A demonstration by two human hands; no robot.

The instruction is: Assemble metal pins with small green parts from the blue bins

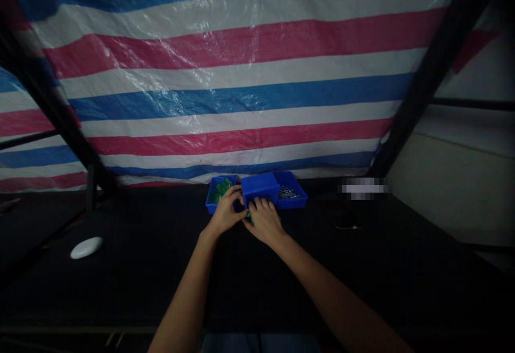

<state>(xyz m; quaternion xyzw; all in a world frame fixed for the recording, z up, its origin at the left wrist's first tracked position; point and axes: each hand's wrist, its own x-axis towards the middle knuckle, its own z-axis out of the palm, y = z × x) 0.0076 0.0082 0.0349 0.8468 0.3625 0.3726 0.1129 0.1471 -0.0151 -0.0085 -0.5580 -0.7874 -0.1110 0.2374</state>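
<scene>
Near the bottom middle of the frame, two bare arms reach out over a black table (pixel 120 267) and meet at three small blue plastic boxes. The left hand (pixel 225 211) is curled narrow, with its fingers on the left side of the middle blue box (pixel 259 188). The right hand (pixel 263 221) is curled narrow too, with its fingers bent over the near edge of that same box. Both hands seem to hold the box between them, but the light is dim, so it is hard to see how tight they are.

The middle box sits between the other two boxes and partly covers them. Its inside cannot be seen. The left blue box (pixel 211 205) has green pieces (pixel 220 190) in it. One more small green piece (pixel 249 216) shows just under the right hand, and I cannot tell if that hand holds it. The right blue box (pixel 300 195) has small shiny metal bits (pixel 288 192) in it.

On the table at the lower left, a smooth white oval thing (pixel 86 247) lies well apart from the hands. To the right of the boxes are a dark flat thing (pixel 344 220) and a blurred patch (pixel 364 188). Behind it all hangs a big striped tarp (pixel 225 85) in blue, white and pink
</scene>
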